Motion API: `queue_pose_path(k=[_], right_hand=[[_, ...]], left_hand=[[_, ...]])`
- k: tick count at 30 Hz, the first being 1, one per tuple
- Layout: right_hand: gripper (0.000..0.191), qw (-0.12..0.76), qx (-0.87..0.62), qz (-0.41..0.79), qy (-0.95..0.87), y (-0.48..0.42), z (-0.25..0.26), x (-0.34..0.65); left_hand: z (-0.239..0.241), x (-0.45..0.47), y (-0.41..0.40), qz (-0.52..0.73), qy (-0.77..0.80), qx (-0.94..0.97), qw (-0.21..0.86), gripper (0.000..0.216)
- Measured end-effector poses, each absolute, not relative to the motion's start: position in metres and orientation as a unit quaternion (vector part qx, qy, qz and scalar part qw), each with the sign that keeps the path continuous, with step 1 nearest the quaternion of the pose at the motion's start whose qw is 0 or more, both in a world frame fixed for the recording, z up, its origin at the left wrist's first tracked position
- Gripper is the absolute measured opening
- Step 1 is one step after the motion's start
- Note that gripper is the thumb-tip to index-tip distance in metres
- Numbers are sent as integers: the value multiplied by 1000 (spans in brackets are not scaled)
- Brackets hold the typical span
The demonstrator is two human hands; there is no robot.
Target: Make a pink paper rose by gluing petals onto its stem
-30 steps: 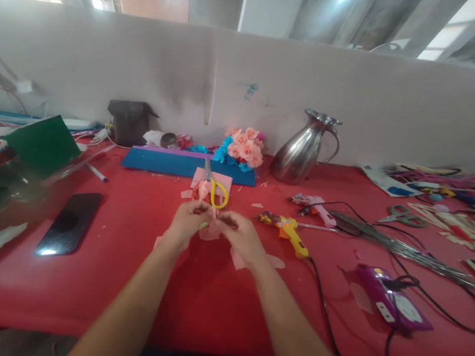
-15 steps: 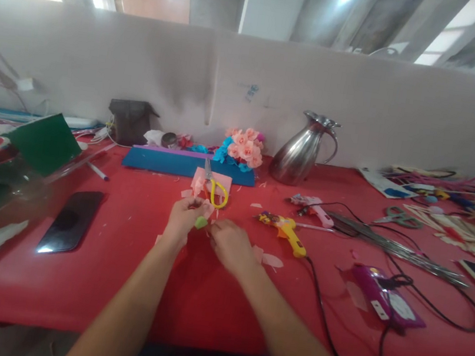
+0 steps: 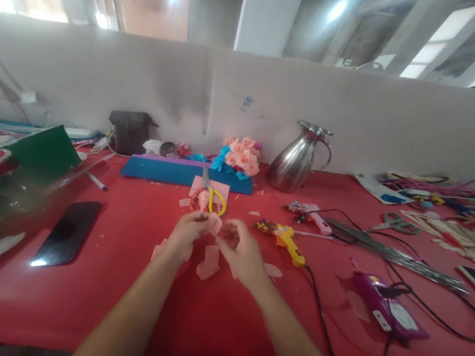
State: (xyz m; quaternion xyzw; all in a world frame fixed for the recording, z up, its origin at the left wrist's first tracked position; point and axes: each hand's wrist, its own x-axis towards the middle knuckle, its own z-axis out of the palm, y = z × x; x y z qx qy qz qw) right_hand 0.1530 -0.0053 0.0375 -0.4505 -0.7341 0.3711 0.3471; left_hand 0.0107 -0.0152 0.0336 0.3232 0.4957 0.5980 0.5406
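Observation:
A small pink paper petal (image 3: 214, 224) is pinched in the fingertips of my left hand (image 3: 187, 235). My right hand (image 3: 244, 253) is close to the petal's right side, thumb and curled fingers apart; whether the thumb touches the petal I cannot tell. Below the fingers a cut pink paper piece (image 3: 208, 263) lies on the red table. Just beyond my hands are scissors with yellow handles (image 3: 218, 202), resting over a pink paper sheet (image 3: 222, 190). Another pale pink scrap (image 3: 272, 271) lies to the right of my right hand.
A yellow glue gun (image 3: 288, 242) with a black cord and a pink one (image 3: 317, 218) lie to the right, near metal wires (image 3: 396, 249) and a purple box (image 3: 392, 308). Behind stand pink paper flowers (image 3: 243, 156) and a steel jug (image 3: 296, 160). A phone (image 3: 68, 233) lies left.
The green piece seen at my left fingertips is out of sight, and a pink petal shows there now. My right hand has shifted slightly right and its fingers have spread. The view has tilted up slightly.

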Motion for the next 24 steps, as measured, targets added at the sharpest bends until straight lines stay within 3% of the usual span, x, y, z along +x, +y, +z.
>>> queue_pose_path(k=[3, 6, 12, 16, 20, 24], right_hand=[[21, 363, -401, 536, -648, 10, 32, 143], [15, 381, -377, 622, -571, 13, 27, 141], [14, 321, -398, 622, -592, 8, 30, 153], [11, 341, -414, 594, -600, 11, 37, 159], [7, 362, -451, 494, -649, 19, 44, 182], [16, 346, -605, 178, -695, 40, 44, 237]], left_hand=[[34, 12, -15, 600, 461, 312, 575, 23], [33, 13, -14, 601, 456, 303, 583, 22], [30, 12, -14, 599, 466, 310, 573, 26], [32, 13, -15, 592, 485, 337, 549, 20], [35, 17, -17, 585, 509, 372, 510, 18], [32, 18, -15, 570, 537, 387, 486, 18]])
